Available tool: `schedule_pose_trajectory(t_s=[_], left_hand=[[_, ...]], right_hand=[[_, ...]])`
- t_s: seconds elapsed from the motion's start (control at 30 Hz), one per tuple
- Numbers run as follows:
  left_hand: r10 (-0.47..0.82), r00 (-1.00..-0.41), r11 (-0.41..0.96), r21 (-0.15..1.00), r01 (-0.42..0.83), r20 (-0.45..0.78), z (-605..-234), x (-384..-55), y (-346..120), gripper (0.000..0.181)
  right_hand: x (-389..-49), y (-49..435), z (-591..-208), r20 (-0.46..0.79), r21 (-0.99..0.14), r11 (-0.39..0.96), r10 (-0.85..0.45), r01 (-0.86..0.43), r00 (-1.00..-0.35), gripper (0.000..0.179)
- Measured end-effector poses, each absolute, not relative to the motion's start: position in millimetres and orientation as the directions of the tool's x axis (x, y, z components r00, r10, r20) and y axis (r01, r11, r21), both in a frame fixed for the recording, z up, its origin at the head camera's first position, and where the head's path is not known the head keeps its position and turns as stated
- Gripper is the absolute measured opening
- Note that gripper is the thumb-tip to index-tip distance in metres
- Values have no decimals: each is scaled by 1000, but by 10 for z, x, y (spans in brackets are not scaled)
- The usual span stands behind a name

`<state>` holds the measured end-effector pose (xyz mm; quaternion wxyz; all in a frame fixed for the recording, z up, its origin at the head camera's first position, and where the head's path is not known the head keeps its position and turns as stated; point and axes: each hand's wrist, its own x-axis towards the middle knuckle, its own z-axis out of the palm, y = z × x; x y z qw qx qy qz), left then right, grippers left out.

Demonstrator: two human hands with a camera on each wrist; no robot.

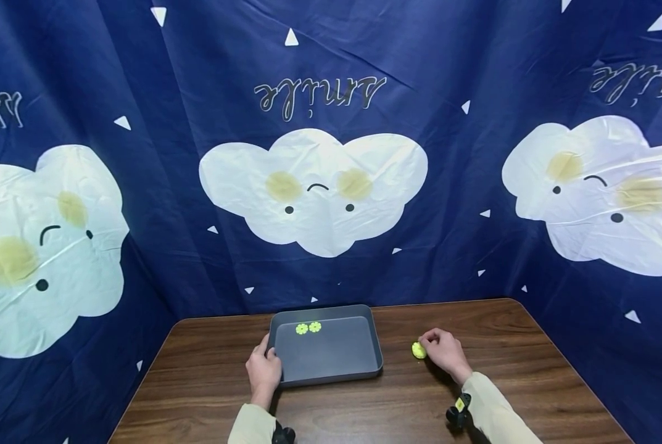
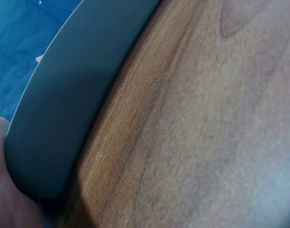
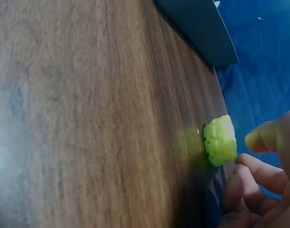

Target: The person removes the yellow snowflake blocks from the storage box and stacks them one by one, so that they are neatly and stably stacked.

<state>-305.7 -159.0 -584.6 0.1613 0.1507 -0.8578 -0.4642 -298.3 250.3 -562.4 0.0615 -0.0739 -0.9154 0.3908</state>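
Note:
A dark grey baking tray (image 1: 331,361) lies on the table, and my left hand (image 1: 263,370) grips its left wall. The tray's outer side (image 2: 64,95) fills much of the left wrist view, where only part of that hand shows at the edge. Inside, two flat yellow-green notched discs (image 1: 308,328) sit side by side near the far left corner. To the right of the tray, a short stack of the same notched discs (image 3: 221,141) stands on the wood. My right hand (image 1: 444,353) is at this stack, thumb and forefinger apart, one fingertip right at its edge.
The brown wooden table (image 1: 397,407) ends at a blue curtain (image 1: 447,271) printed with clouds, hanging behind and at both sides. A tiny yellow crumb (image 3: 198,131) lies beside the stack. Dark cameras (image 1: 459,412) are strapped to the wrists.

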Motion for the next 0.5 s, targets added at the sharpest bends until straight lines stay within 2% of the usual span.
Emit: schedule_pose_trajectory(t_s=[0.23,0.5], left_hand=[[-407,-905,509,853,-116,120,-5869,-3069,-1594,45],[-408,-905,508,854,-116,120,-5852,-3067,-1599,45]], right_hand=[[-3057,2386,-5545,137,-616,784,197,72,-971,16],[-3284,1867,-5307,247,-499,867,149,6,-958,15]])
